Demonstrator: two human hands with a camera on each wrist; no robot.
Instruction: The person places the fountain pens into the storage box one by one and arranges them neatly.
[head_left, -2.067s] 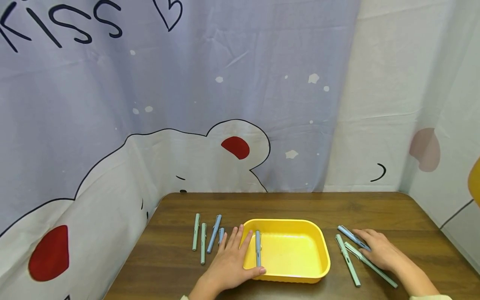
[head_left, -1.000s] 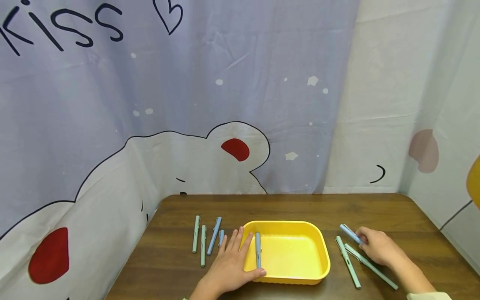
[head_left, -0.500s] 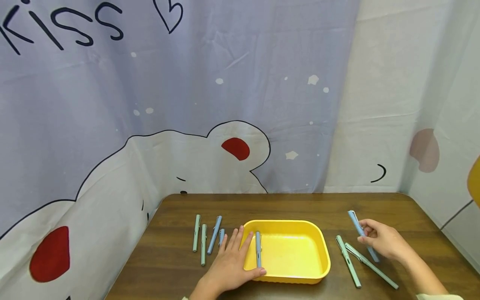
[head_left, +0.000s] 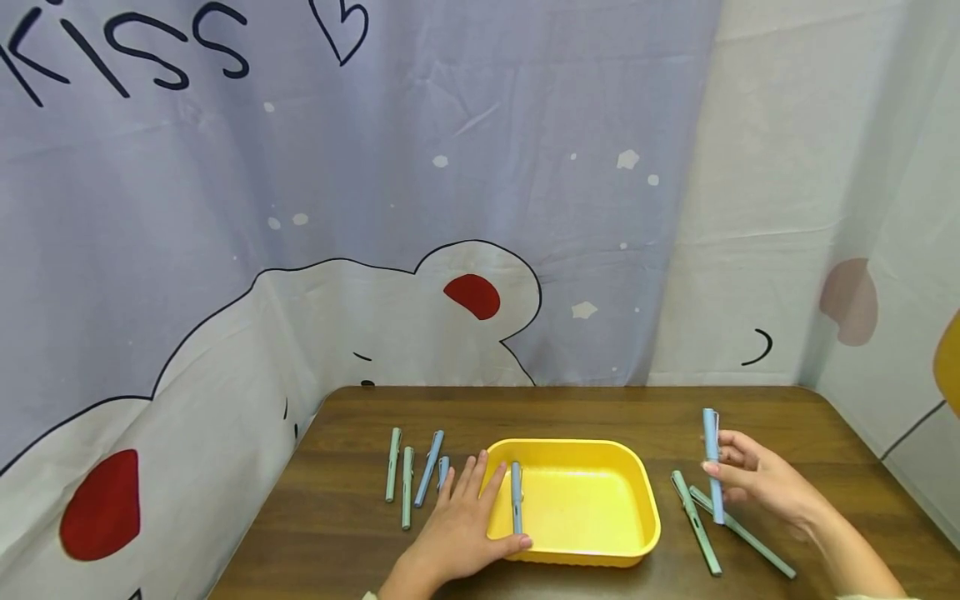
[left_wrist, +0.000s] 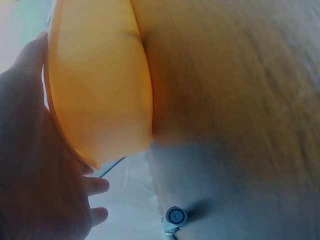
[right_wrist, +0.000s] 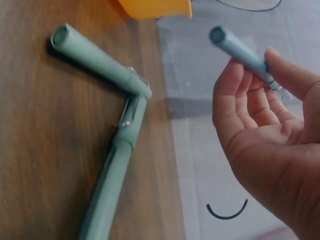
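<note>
My right hand [head_left: 761, 479] pinches a light blue pen [head_left: 712, 437] between thumb and fingers, upright with its clip on the right. In the right wrist view the pale blue pen [right_wrist: 245, 55] is raised over the table level. Two green pens [head_left: 697, 525] lie just below that hand, one overlapped by the blue pen. My left hand [head_left: 461, 525] rests with spread, straight fingers on the left rim of a yellow tray [head_left: 585, 557], thumb at its near edge. Inside the tray, along the left wall, lies a blue-grey pen [head_left: 517, 500]. The left wrist view shows the tray's side [left_wrist: 100, 90] beside the palm.
Left of the tray, two green pens [head_left: 393, 467] and a blue pen [head_left: 429, 469] lie on the wooden table [head_left: 600, 410]. Another blue pen [head_left: 442, 471] is partly hidden by the left hand. A printed curtain [head_left: 585, 208] hangs behind the table.
My right hand has picked up the blue pen from beside the green pens, lifted it and turned it upright. The left hand and tray have stayed in place.
</note>
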